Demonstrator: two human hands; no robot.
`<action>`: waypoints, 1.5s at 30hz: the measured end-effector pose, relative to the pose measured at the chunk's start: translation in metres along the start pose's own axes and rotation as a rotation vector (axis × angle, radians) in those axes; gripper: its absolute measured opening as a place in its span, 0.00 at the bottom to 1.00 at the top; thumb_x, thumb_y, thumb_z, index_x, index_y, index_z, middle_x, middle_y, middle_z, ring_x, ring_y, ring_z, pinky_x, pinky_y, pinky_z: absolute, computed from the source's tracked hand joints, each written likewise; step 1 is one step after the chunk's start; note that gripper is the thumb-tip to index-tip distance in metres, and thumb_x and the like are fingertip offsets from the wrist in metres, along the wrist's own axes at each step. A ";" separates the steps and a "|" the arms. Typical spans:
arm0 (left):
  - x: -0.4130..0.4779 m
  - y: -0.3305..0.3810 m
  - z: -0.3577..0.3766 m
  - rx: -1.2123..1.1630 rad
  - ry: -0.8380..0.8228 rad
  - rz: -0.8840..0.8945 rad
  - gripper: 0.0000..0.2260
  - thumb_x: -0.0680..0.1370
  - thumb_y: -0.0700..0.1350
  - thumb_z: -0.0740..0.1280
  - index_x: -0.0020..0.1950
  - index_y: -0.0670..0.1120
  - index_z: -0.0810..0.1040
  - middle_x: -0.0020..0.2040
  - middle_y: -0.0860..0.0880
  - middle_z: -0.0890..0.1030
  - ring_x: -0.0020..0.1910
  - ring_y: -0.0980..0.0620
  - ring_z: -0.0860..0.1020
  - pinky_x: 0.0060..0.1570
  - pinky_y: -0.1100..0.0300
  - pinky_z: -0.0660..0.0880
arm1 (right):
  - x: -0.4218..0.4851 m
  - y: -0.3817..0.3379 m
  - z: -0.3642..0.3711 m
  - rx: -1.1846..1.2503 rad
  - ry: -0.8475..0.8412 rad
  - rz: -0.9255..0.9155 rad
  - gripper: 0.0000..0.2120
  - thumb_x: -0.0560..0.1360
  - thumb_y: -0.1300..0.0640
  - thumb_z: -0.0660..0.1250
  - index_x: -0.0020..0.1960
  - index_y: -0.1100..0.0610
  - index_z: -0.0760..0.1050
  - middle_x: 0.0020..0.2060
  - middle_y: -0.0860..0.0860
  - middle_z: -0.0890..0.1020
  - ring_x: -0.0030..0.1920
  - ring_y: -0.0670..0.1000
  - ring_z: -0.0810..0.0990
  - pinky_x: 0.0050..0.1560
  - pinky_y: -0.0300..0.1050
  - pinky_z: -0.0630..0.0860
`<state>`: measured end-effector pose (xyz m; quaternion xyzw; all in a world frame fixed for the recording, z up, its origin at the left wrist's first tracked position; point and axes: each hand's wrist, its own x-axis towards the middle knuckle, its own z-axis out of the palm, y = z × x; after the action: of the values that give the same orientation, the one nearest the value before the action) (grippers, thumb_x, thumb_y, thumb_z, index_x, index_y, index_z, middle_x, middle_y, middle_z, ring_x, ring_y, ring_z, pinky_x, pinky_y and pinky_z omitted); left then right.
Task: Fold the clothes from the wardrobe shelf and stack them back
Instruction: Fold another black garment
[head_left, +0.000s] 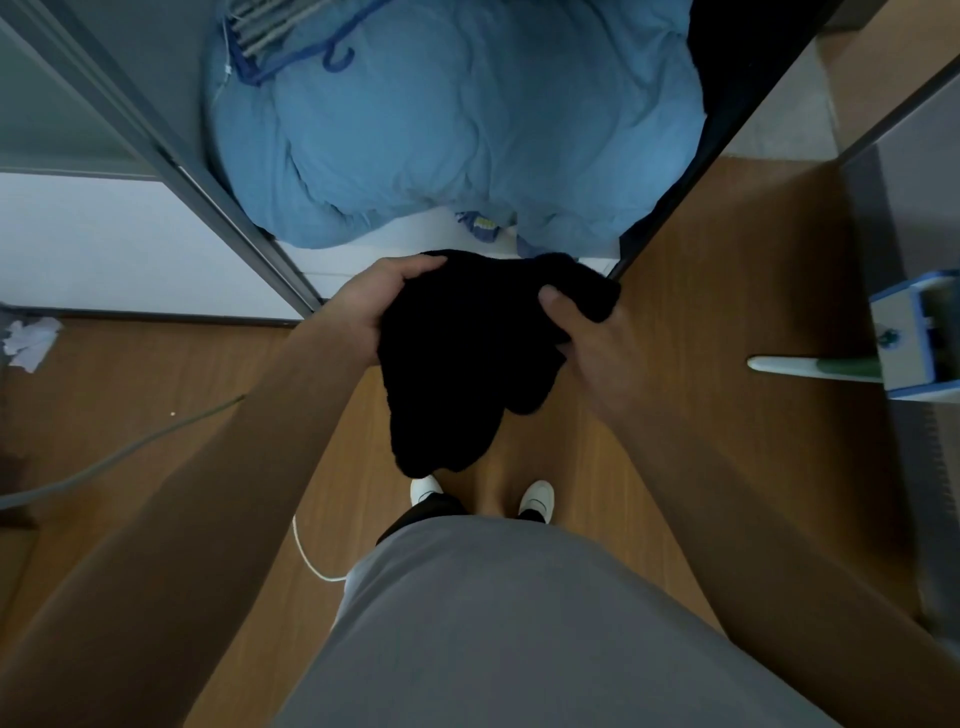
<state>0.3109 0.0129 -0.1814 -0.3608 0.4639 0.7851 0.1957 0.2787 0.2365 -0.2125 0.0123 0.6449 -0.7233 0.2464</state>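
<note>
Left hand (376, 304): closed on the upper left edge of the black garment (457, 364), fingers curled over the top of the cloth, forearm bare. Right hand (589, 340): closed on the upper right part of the same garment, thumb pressed on top of the fabric, forearm bare.

Items, left to right, placed from the hands:

1. Crumpled white paper (31, 340), far left of the left hand, on the wooden floor (701, 338) beside the white wall base.
2. Grey cable (119, 457), below and left of the left hand, running across the floor.
3. White cord (306, 556), below the left forearm, curving on the floor.
4. Wardrobe frame (218, 192), grey, slanting up and away from just above the left hand.
5. Blue hanger (311, 52), far above the left hand, lying on the bedding.
6. Blue bedding (457, 130), bulky, filling the wardrobe compartment directly above both hands.
7. Black garment, held between both hands in front of the wardrobe opening, bunched, its lower part hanging free above the floor.
8. White shoes (537, 496), below the garment, toes pointing toward the wardrobe.
9. Grey shirt (519, 623), below the hands, at the bottom of the view.
10. Blue-and-white mop head (909, 338), right of the right hand, well apart, with a white handle part pointing toward the hand.
</note>
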 end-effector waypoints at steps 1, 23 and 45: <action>-0.001 0.000 -0.005 -0.024 -0.009 0.020 0.14 0.78 0.49 0.69 0.37 0.44 0.87 0.38 0.46 0.85 0.34 0.50 0.85 0.32 0.61 0.80 | 0.002 -0.004 -0.003 0.020 -0.012 0.011 0.14 0.77 0.53 0.71 0.60 0.57 0.80 0.50 0.51 0.86 0.54 0.52 0.85 0.54 0.44 0.80; 0.000 -0.017 -0.007 0.150 -0.311 0.164 0.13 0.75 0.56 0.72 0.54 0.49 0.86 0.52 0.48 0.86 0.53 0.50 0.84 0.51 0.59 0.80 | -0.007 -0.012 0.006 0.158 0.037 0.089 0.14 0.76 0.62 0.73 0.60 0.62 0.78 0.53 0.57 0.85 0.55 0.55 0.85 0.55 0.49 0.81; 0.001 -0.014 0.008 0.185 -0.015 0.472 0.17 0.80 0.39 0.68 0.69 0.42 0.74 0.61 0.44 0.82 0.59 0.47 0.82 0.58 0.54 0.79 | 0.004 -0.040 -0.038 -0.151 0.131 0.050 0.25 0.77 0.57 0.71 0.72 0.54 0.70 0.64 0.52 0.80 0.62 0.50 0.81 0.65 0.56 0.77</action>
<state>0.3160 0.0269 -0.1874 -0.2174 0.6037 0.7658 0.0427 0.2495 0.2727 -0.1834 0.0569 0.7117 -0.6640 0.2220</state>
